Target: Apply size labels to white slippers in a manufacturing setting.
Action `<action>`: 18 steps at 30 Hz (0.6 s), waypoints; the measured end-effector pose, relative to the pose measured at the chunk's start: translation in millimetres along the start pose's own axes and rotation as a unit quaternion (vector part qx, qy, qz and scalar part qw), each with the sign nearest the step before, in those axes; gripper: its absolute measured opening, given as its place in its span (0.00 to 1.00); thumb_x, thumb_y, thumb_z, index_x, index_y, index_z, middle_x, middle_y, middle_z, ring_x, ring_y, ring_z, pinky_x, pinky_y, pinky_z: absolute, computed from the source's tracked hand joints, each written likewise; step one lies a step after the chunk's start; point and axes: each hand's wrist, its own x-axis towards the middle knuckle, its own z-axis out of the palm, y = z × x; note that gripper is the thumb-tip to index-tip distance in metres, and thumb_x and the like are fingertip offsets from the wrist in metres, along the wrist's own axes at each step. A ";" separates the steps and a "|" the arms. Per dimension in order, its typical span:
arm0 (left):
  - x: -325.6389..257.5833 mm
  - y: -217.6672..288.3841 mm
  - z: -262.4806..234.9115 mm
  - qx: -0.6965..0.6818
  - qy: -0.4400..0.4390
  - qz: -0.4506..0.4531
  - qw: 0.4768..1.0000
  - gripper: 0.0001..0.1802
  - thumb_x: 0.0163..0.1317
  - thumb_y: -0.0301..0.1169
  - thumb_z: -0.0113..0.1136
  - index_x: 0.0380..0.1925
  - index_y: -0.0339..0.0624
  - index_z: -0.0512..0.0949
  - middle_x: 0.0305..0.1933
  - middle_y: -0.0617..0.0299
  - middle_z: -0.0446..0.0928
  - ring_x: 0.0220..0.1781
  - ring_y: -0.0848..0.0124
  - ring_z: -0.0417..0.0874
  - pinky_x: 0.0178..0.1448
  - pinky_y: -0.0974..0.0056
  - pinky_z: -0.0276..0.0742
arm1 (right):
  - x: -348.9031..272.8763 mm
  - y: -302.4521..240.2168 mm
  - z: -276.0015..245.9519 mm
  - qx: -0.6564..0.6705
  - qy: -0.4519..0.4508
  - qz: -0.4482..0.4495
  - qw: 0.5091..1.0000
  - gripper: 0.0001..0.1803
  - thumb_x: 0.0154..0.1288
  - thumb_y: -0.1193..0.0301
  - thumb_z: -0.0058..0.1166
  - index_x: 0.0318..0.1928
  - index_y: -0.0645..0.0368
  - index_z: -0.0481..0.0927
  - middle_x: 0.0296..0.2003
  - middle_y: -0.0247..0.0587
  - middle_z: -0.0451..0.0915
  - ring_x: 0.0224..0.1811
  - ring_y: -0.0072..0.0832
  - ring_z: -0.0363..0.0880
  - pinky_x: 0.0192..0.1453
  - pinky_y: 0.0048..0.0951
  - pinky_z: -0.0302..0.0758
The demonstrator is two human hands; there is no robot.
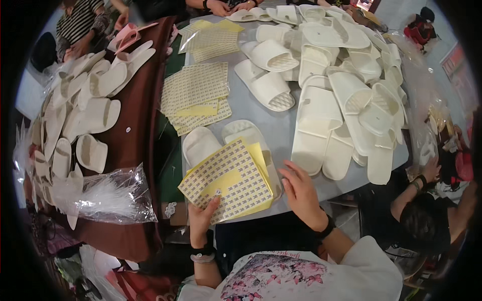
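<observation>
Our left hand (202, 218) fingers pinch the sticker sheet (226, 179), right hand (300, 190) fingers spread loose; stickers may crease under the thumb.

sticker sheet (226, 180) on slipper pair (221, 140), more sheets (196, 95) behind; slipper pile (341, 75) right

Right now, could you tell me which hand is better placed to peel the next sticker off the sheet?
Probably the right hand: it is free, open beside the sticker sheet, while the left hand grips the sheet's lower edge.
</observation>
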 end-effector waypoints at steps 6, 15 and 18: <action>0.5 -11.2 -5.5 -0.115 0.090 0.045 0.988 0.20 0.54 0.20 0.59 0.48 0.30 0.70 0.45 0.56 0.76 0.42 0.73 0.78 0.45 0.70 0.74 | 7.1 -0.7 -2.9 -0.001 0.034 -0.038 0.999 0.13 0.57 0.78 0.51 0.45 0.59 0.76 0.47 0.44 0.74 0.44 0.41 0.74 0.47 0.35 0.71; 8.7 -8.8 -3.3 -0.180 0.130 0.034 0.975 0.19 0.55 0.22 0.59 0.47 0.30 0.71 0.46 0.57 0.76 0.43 0.73 0.78 0.46 0.71 0.74 | 8.3 -5.8 2.0 0.017 0.038 -0.056 0.998 0.11 0.54 0.79 0.54 0.40 0.59 0.78 0.42 0.42 0.76 0.40 0.39 0.74 0.43 0.34 0.70; 3.8 -9.2 -0.7 -0.088 0.112 0.016 0.990 0.17 0.54 0.23 0.62 0.44 0.31 0.74 0.42 0.59 0.78 0.39 0.75 0.79 0.42 0.71 0.75 | 11.6 -24.2 -1.3 0.002 0.069 -0.092 0.993 0.10 0.52 0.78 0.57 0.38 0.58 0.79 0.37 0.38 0.76 0.37 0.35 0.74 0.40 0.32 0.69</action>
